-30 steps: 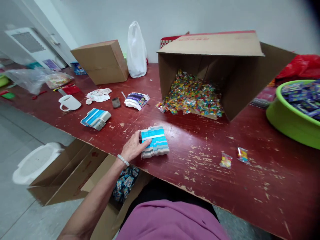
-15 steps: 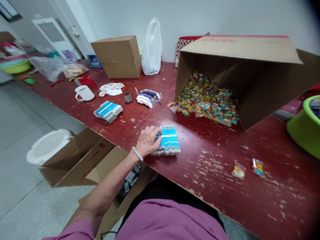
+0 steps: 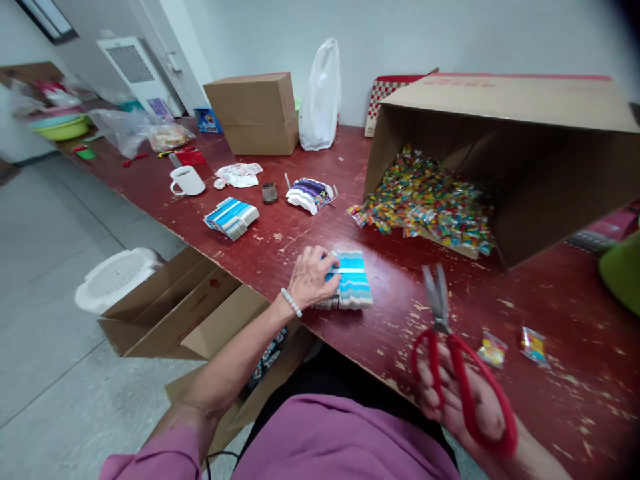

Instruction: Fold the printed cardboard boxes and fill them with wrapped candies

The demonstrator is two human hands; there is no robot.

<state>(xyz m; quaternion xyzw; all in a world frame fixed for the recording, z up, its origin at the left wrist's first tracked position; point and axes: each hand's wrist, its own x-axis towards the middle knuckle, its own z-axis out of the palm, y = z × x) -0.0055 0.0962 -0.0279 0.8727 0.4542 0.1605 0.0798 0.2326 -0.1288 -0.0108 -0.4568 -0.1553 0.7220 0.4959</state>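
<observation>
My left hand (image 3: 311,277), with a beaded bracelet at the wrist, grips the left side of a banded bundle of blue-and-white packets (image 3: 353,280) lying on the red table. A pale strap runs around the bundle's middle. Over the table's front edge, my right hand (image 3: 465,393) holds red-handled scissors (image 3: 440,313), fingers in the handle loop, blades slightly apart and pointing away from me. Right of the scissors lie two small candy packets (image 3: 493,349) (image 3: 533,345). A second blue-and-white bundle (image 3: 231,217) sits farther left, and a purple-and-white bundle (image 3: 311,194) rests behind.
A large carton (image 3: 550,180) on its side spills small candy packets (image 3: 435,200) at the back right. A closed carton (image 3: 253,113), white plastic bag (image 3: 321,100) and white mug (image 3: 187,181) stand further back. Open cartons (image 3: 170,303) and a white stool (image 3: 117,277) are below the front edge.
My right hand has come into view from the lower right, holding the scissors. The left hand stays on the bundle. The whole view has shifted slightly, moving things rightward in the picture.
</observation>
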